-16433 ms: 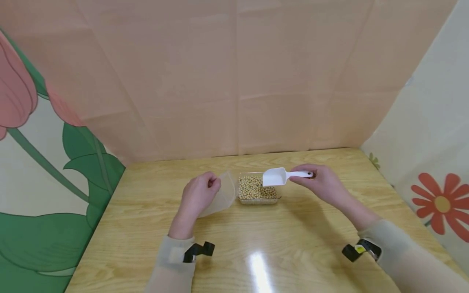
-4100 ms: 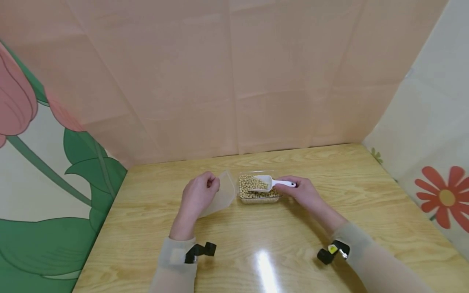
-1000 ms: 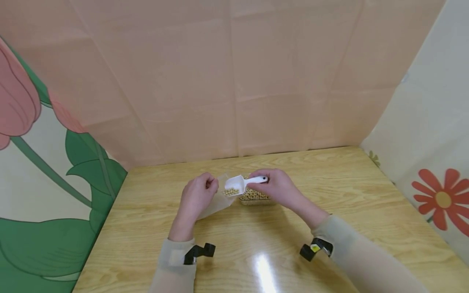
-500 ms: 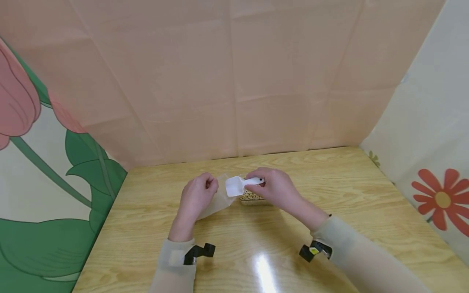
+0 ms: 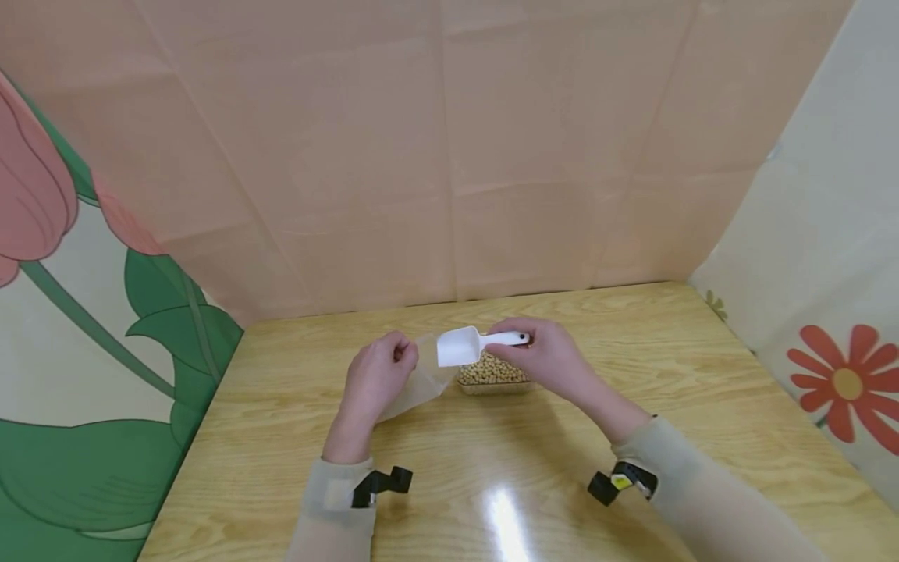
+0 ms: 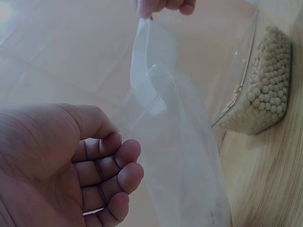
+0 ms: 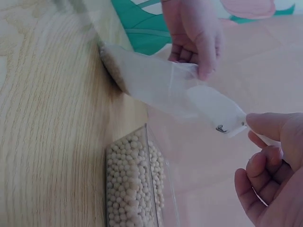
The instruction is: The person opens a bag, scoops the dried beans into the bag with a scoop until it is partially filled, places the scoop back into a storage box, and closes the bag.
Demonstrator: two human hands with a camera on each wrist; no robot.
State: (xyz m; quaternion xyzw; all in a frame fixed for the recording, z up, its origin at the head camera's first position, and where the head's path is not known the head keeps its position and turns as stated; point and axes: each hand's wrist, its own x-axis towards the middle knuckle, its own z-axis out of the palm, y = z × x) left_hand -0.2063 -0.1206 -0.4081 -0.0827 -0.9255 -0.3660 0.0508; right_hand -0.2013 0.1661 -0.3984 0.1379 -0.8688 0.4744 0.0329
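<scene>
White plastic scoop (image 5: 460, 346), crinkled clear bag (image 5: 421, 380)

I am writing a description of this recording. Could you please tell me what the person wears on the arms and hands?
Both arms have long, thin beige sleeves, slightly see-through. The left hand and right hand are bare: no gloves or rings visible. A small black device is strapped at the left wrist; the one at the right wrist is black with a yellow mark.
</scene>
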